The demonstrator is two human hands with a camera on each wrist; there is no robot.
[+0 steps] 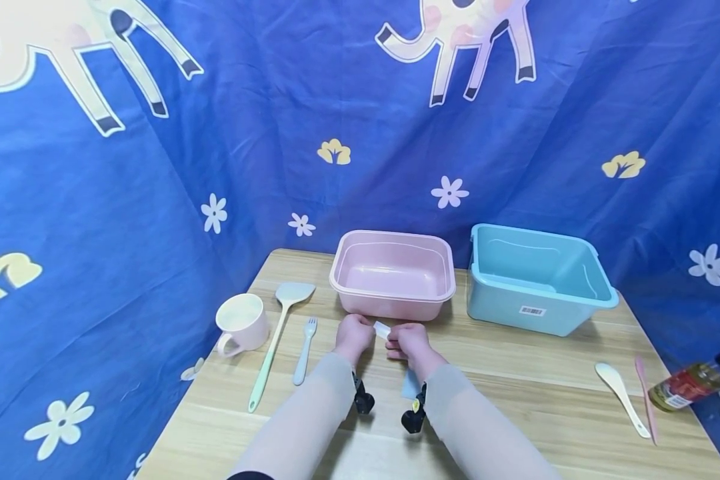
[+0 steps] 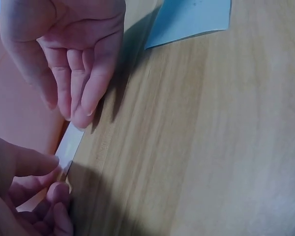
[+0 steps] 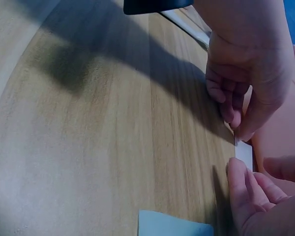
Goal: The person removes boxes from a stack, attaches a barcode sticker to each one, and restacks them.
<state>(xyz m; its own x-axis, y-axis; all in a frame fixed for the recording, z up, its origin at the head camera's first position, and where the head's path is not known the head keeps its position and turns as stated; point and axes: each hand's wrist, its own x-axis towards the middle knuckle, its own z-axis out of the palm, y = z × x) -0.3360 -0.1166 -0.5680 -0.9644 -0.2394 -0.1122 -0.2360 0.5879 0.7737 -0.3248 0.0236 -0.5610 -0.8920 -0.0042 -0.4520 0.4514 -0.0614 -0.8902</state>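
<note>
A small flat white strip (image 1: pixel 382 330), like paper, spans the gap between the two hands, just in front of the pink basin (image 1: pixel 390 305). My left hand (image 1: pixel 354 335) pinches its left end between thumb and fingers; the left wrist view shows those fingertips (image 2: pixel 57 164) at the strip's near end. On the other end are the fingers of my right hand (image 1: pixel 409 340), thumb and forefinger to either side of it in the right wrist view. Under my right wrist lies a light blue sheet (image 2: pixel 194 22) with straight edges, partly hidden in the head view.
A blue bin (image 1: pixel 516 312) stands right of the basin. To the left are a white mug (image 1: pixel 246 323), a spatula (image 1: pixel 270 360) and a fork (image 1: pixel 304 350). At the right lie a white spoon (image 1: pixel 621 393), a pink stick-like utensil (image 1: pixel 646 400) and a dark-capped bottle (image 1: pixel 690 385).
</note>
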